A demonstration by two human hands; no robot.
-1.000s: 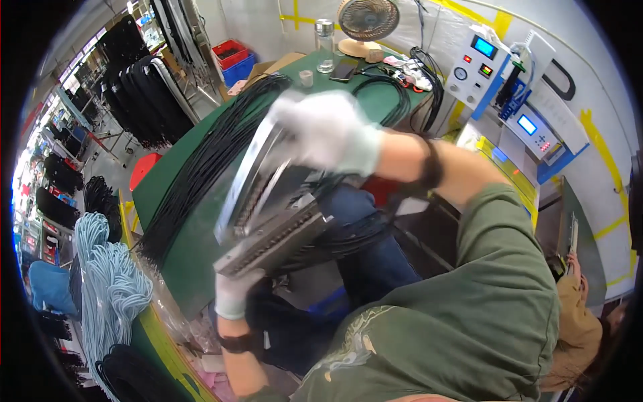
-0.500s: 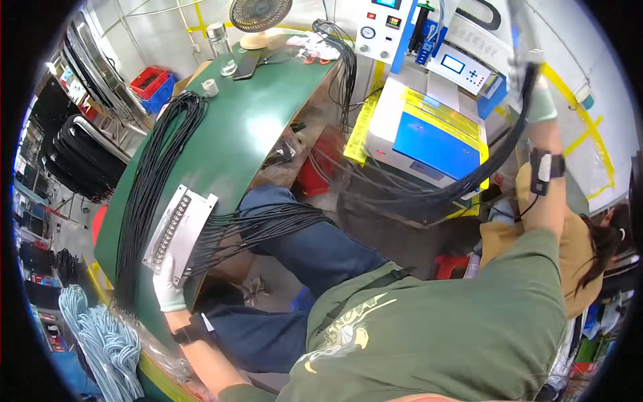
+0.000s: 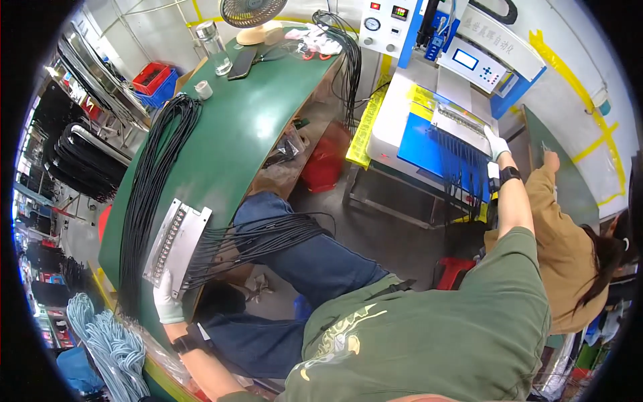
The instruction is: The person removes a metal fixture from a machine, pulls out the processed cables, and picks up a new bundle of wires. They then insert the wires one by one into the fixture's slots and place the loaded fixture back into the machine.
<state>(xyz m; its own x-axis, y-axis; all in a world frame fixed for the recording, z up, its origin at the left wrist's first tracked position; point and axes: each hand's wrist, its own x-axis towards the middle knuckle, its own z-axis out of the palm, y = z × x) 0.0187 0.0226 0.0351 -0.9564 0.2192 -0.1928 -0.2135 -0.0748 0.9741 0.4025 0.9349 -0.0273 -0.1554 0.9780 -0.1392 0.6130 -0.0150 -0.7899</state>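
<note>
Left hand (image 3: 167, 305), white glove, grips the lower end of a flat metal fixture plate (image 3: 175, 246) lying on the green workbench (image 3: 248, 127), fingers wrapped on its edge. A fan of thin black cables (image 3: 261, 238) runs from the plate's right side, off the bench edge and over the person's lap. Right hand (image 3: 496, 144), also gloved, reaches out to the white-and-blue machine (image 3: 429, 127), resting at the right end of a second metal fixture (image 3: 461, 122) set on it, black cables hanging down below; whether the fingers clench or just touch, cannot tell. Long bundle of black cables (image 3: 151, 181) lies along the bench's left side. Fan (image 3: 251, 17), glass jar (image 3: 213, 45) at the far end. Another person in a tan top (image 3: 569, 248) sits to the right.
</note>
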